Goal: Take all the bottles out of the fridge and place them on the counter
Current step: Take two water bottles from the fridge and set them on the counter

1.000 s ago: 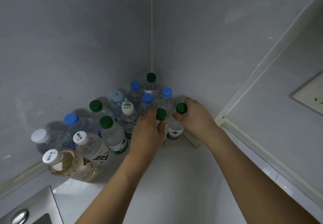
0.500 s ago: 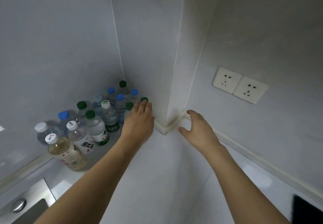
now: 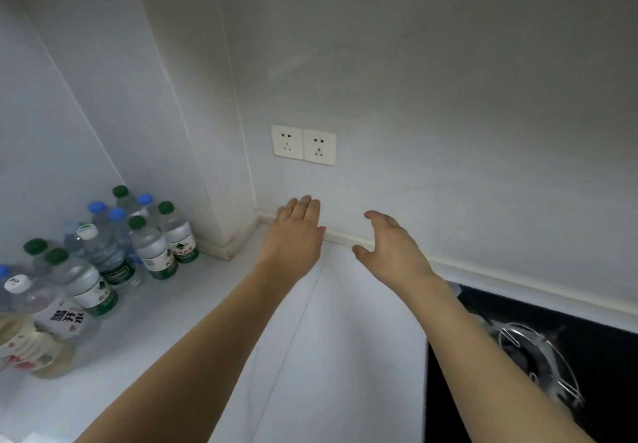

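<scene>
A cluster of clear plastic water bottles [image 3: 103, 256] stands upright on the white table [image 3: 207, 321], packed into the left corner against the wall. Caps are dark green, blue or white; the two nearest green-capped bottles [image 3: 165, 239] stand at the cluster's right edge beside a projecting wall column [image 3: 207, 131]. A pale, yellowish tea bottle [image 3: 31, 346] with a printed label sits at the lower left, partly cut off by the frame.

Compared with half a second earlier, both hands have left the bottles and the view has swung right: the left hand [image 3: 297, 235], previously at the green caps, is now well apart from them, extended toward the wall with fingers [image 3: 305, 206] straight and close together, holding nothing. The right hand [image 3: 393, 249] is likewise empty, its fingers [image 3: 378, 218] relaxed, slightly curved and spread, thumb out to the left. Whether either hand touches the wall cannot be told.

Behind the hands a cream sealing strip [image 3: 348, 237] runs along the wall's base, and a double white wall socket [image 3: 303, 145] sits above. A glossy black gas hob [image 3: 552, 339] with a metal pan support [image 3: 538, 353] occupies the lower right, newly in view.
</scene>
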A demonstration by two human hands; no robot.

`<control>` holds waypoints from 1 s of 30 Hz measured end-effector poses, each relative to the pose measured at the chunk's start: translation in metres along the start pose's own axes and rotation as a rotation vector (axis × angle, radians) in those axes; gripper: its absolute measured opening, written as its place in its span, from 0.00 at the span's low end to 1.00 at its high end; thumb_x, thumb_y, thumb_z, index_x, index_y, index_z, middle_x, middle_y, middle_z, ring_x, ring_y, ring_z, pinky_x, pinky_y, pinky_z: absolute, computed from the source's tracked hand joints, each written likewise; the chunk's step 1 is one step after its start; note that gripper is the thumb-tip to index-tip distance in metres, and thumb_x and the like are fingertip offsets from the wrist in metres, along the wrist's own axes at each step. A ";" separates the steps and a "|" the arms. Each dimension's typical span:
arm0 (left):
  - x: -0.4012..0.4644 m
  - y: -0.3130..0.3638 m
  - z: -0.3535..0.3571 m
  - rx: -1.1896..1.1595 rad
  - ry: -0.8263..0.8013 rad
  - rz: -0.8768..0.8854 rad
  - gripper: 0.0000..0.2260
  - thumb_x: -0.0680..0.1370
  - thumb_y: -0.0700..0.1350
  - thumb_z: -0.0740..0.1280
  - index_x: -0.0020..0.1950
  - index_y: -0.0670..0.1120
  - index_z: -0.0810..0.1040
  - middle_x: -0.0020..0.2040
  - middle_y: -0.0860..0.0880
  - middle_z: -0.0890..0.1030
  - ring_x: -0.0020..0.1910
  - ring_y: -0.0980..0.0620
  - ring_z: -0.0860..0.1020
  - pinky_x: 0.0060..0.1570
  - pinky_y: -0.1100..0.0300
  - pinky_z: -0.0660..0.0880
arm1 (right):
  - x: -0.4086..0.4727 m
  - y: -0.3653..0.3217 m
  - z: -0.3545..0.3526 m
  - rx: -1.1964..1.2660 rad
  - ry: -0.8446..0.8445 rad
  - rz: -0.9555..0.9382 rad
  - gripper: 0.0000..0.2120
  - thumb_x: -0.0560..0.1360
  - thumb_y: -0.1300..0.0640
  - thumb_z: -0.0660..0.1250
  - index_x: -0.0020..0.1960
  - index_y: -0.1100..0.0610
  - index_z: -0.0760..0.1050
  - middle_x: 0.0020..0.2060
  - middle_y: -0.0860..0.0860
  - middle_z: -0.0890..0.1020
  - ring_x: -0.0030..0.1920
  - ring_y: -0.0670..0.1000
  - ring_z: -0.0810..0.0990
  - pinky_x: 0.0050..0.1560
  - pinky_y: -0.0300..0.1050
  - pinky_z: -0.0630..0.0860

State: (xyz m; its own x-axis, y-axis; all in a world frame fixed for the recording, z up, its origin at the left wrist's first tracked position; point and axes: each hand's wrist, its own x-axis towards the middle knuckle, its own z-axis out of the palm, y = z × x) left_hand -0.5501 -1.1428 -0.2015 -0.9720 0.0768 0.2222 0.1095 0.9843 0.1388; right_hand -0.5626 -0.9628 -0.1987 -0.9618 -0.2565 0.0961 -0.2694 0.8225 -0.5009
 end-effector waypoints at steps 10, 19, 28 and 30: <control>0.022 0.128 0.039 -0.066 -0.072 0.375 0.23 0.84 0.49 0.54 0.77 0.42 0.57 0.78 0.44 0.59 0.76 0.43 0.56 0.75 0.50 0.52 | -0.092 0.089 -0.067 -0.037 0.166 0.330 0.30 0.77 0.53 0.66 0.75 0.56 0.59 0.71 0.53 0.68 0.67 0.54 0.70 0.64 0.49 0.71; 0.009 0.246 0.048 -0.204 -0.137 0.678 0.23 0.83 0.48 0.55 0.77 0.43 0.57 0.78 0.44 0.58 0.77 0.42 0.56 0.76 0.50 0.52 | -0.186 0.136 -0.108 -0.107 0.299 0.612 0.30 0.76 0.53 0.66 0.75 0.55 0.60 0.69 0.53 0.70 0.66 0.54 0.72 0.61 0.46 0.71; -0.072 0.407 0.032 -0.292 -0.093 0.976 0.23 0.84 0.48 0.55 0.77 0.43 0.58 0.78 0.44 0.60 0.76 0.44 0.57 0.76 0.51 0.53 | -0.339 0.194 -0.170 -0.143 0.466 0.835 0.26 0.75 0.54 0.66 0.72 0.55 0.64 0.66 0.55 0.72 0.63 0.55 0.73 0.57 0.45 0.72; -0.100 0.455 0.029 -0.308 -0.095 1.050 0.23 0.84 0.48 0.55 0.77 0.43 0.58 0.78 0.44 0.60 0.76 0.45 0.57 0.76 0.52 0.53 | -0.385 0.212 -0.189 -0.160 0.509 0.891 0.24 0.75 0.55 0.65 0.70 0.55 0.66 0.65 0.54 0.73 0.62 0.55 0.74 0.54 0.43 0.70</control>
State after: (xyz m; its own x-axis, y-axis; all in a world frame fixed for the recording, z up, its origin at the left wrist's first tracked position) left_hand -0.4095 -0.6977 -0.1885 -0.3749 0.8782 0.2970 0.9261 0.3405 0.1623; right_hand -0.2585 -0.5942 -0.1795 -0.7123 0.6920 0.1171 0.5821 0.6757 -0.4523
